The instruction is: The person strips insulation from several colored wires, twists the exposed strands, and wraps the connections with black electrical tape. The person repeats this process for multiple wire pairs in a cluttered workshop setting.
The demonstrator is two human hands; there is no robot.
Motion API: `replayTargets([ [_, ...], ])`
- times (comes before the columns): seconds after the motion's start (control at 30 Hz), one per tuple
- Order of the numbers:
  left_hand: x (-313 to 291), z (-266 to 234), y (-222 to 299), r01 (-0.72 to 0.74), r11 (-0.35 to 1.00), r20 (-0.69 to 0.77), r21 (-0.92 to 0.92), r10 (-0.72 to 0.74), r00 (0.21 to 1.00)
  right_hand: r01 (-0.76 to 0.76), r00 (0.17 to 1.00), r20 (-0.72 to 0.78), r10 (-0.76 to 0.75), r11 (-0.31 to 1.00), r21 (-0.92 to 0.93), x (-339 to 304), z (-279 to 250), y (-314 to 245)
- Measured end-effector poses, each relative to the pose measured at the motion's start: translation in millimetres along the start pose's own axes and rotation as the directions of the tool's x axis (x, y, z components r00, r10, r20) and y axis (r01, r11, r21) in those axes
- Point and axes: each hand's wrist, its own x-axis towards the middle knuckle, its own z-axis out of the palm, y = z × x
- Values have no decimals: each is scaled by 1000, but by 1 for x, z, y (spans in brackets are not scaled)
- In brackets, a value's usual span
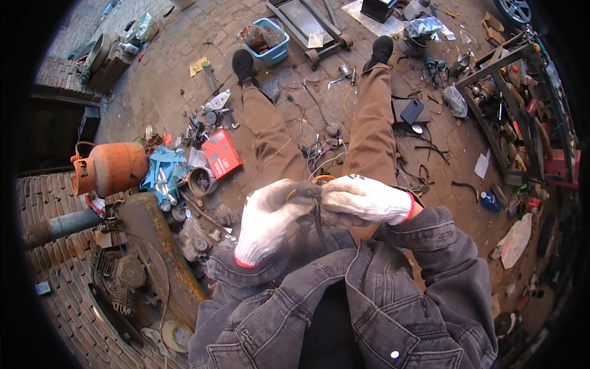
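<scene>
Both my hands wear white knit work gloves with red cuffs and meet in front of my lap. My left hand (267, 218) is closed on a dark wire bundle (305, 192), its thumb pointing toward the other hand. A thin yellow wire loops out by the left fingers. My right hand (362, 200) pinches the bundle's other end, where orange and yellow wires (323, 179) show above the fingers. From between the hands a narrow black strip (318, 221) hangs down. The gloves hide much of the bundle. On the ground between my legs lie loose coloured wires (322, 152).
At left are a red box (222, 154), an orange gas cylinder (117, 167) and a rusty metal tank (153, 246). A blue basket (271, 54) stands ahead beside a low metal frame (307, 27). To the right, a phone (412, 111) lies near a cluttered metal rack (491, 117).
</scene>
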Motion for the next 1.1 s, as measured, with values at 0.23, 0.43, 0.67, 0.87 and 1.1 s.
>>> replayTargets([
  [0.23, 4, 1, -15, -81, 993, -114, -86, 71, 991, 115, 897, -224, -382, 689, -716, 1, 23, -11],
  [0.43, 4, -9, -22, -64, 987, 4, -150, 66, 998, 8, 993, -117, -2, 999, 48, 16, 19, 11],
  [0.67, 4, -5, -19, -53, 996, -11, -69, 52, 999, -111, 994, 68, 88, 810, 576, 9, 24, 12],
  [0.87, 7, 11, -25, -143, 978, -65, -149, 134, 989, -158, 984, 151, 93, 849, 505, 10, 15, 2],
  [1.1, 11, 16, -30, -278, 958, -99, -73, 270, 958, 29, 982, -175, -76, 966, -257, 8, 22, -12],
])
